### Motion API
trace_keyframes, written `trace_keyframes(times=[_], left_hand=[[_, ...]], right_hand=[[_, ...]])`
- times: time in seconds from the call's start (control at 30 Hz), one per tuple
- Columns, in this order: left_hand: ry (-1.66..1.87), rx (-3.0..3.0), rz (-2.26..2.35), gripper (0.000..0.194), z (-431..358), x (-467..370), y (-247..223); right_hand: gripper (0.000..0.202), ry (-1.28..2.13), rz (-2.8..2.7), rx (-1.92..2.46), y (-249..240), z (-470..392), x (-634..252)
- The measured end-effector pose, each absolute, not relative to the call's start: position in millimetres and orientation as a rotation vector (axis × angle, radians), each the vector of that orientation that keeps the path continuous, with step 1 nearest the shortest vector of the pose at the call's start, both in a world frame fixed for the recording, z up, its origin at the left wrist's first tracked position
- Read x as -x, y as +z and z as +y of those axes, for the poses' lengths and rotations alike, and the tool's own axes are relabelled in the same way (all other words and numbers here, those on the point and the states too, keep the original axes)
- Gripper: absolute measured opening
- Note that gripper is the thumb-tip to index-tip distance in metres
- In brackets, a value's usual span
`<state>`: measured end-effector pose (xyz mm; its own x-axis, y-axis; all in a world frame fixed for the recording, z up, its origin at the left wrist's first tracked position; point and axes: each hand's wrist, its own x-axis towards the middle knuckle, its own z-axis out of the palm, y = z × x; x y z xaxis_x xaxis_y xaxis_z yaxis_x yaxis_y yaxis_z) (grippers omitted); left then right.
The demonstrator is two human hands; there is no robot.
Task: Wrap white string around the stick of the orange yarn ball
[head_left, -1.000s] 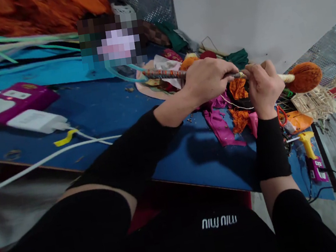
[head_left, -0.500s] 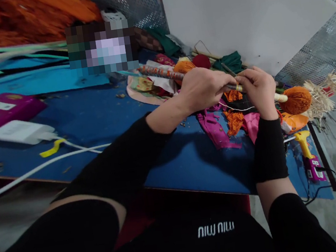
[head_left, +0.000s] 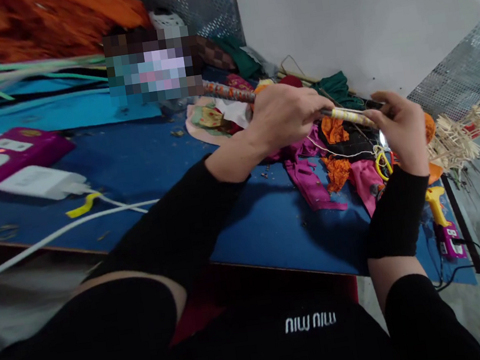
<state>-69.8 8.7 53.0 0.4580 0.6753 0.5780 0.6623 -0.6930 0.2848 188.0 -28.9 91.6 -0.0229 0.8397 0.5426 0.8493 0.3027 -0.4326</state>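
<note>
A long thin stick [head_left: 230, 91] runs across both hands above the table. Its left stretch is wrapped in a grey and orange pattern, and a pale yellow patterned section [head_left: 349, 116] shows between the hands. My left hand [head_left: 286, 112] is closed around the stick's middle. My right hand [head_left: 402, 127] pinches the pale section near its right end with thumb and fingers. Below lie crumpled orange paper pieces [head_left: 338, 173], magenta cloth [head_left: 310, 185] and pink cloth [head_left: 365, 177]. Yellow-handled scissors [head_left: 383, 167] lie just left of my right wrist.
A yellow glue gun [head_left: 437, 204] rests near the table's right end beside a purple power strip [head_left: 450, 241]. Another purple power strip [head_left: 34, 150] with a white charger [head_left: 39, 183] lies at left. A white board [head_left: 346, 16] leans behind the table. Straw-like flowers [head_left: 458, 140] stand at right.
My right hand has moved right along the stick, exposing more of the pale yellow section and the scissors below. My left hand keeps its grip. The view has shifted slightly.
</note>
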Motion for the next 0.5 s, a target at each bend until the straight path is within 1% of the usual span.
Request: trace_keyframes(times=[0.13, 0.2, 0.3, 0.4, 0.5], left_hand=[[1.161, -2.601, 1.278, 0.041, 17.9, 87.8, 59.8], [1.183, -2.576, 1.272, 0.041, 22.2, 94.7, 61.1], [1.198, -2.464, 1.224, 0.037, 27.6, 99.6, 60.2], [1.175, -2.328, 1.11, 0.031, 30.4, 99.7, 58.6], [1.124, -2.242, 0.997, 0.027, 29.9, 97.9, 59.5]], right_hand=[[0.022, 0.072, -1.629, 1.45, 104.8, -45.1, -236.5], [0.017, -0.052, -1.494, 1.381, 100.9, -39.5, -265.0], [0.022, -0.062, -1.24, 1.358, 87.0, -17.9, -303.3], [0.038, -0.101, -1.304, 1.284, 73.7, 4.0, -327.7], [0.069, -0.135, -1.683, 1.276, 63.5, 15.4, -336.1]])
